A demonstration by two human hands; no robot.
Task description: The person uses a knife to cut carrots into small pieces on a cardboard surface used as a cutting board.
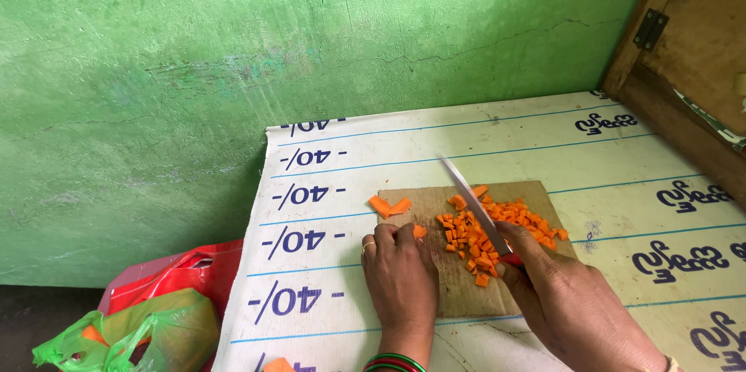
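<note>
Carrot point(419, 230) is pinched by the left hand point(400, 275); a knife point(474, 205) is gripped by the right hand point(563, 302); bags point(155, 317) at eight o'clock are cut off.

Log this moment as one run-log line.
left hand: pinning carrot piece | right hand: gripping knife | diced carrot on cardboard

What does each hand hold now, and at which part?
The right hand holds a knife by its handle. The left hand pinches a small carrot piece with its fingertips.
</note>
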